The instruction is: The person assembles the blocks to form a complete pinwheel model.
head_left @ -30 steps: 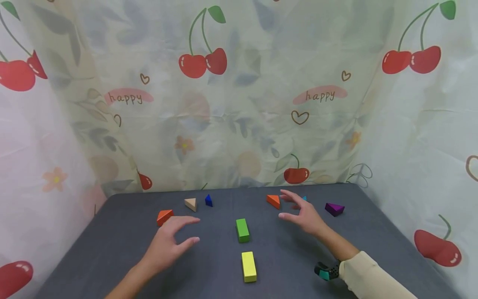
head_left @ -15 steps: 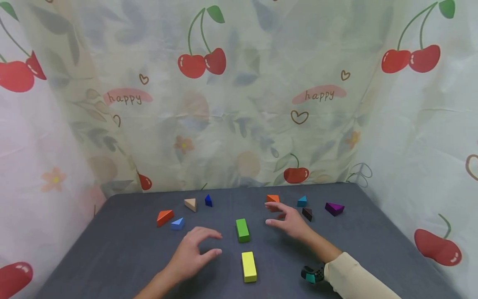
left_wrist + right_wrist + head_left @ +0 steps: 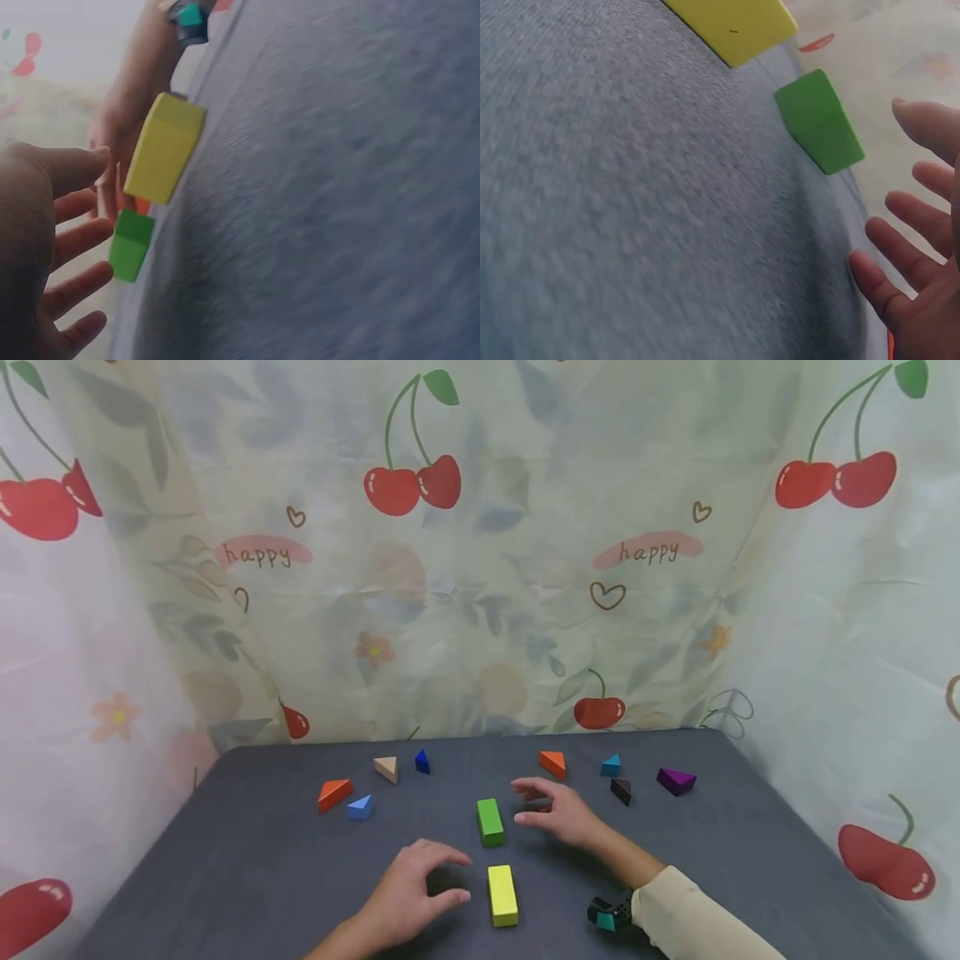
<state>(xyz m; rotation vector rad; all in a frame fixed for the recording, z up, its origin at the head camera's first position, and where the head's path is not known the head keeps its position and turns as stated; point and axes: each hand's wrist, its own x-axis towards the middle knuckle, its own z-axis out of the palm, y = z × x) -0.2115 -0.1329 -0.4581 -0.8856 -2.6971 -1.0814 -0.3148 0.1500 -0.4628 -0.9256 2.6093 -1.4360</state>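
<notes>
A: What is at the far left of the dark tabletop (image 3: pixel 240 852)?

B: 3 wedges: a red-orange wedge (image 3: pixel 335 795), a light blue wedge (image 3: pixel 360 807) just beside it, and a beige wedge (image 3: pixel 386 769) farther back.

A: And the left hand (image 3: pixel 408 893)?

B: Nearer the person than those wedges. Its fingers are relaxed, the thumb is apart from them, and it holds nothing. A dark blue wedge (image 3: pixel 423 762) stands well beyond it, near the back edge.

A: The middle?

B: 2 long blocks, lying on the tabletop with a gap between them. The green block (image 3: pixel 491 823) is farther from the person; the yellow block (image 3: pixel 502 896) is nearer, just right of the left hand's thumb and not touching it.

A: Next?

B: An orange wedge (image 3: pixel 553 765) toward the back, then the right hand (image 3: pixel 562 814). That hand is free too: loose fingers, grasping nothing, their tips just right of the green block and apart from it.

A: What is at that wrist?

B: A black and teal device (image 3: pixel 609 913), by a cream sleeve (image 3: pixel 697 914).

A: And at the far right?

B: 3 more wedges: a teal wedge (image 3: pixel 611 765), a black wedge (image 3: pixel 621 790) near it, and a purple wedge (image 3: pixel 677 782) rightmost.
</notes>
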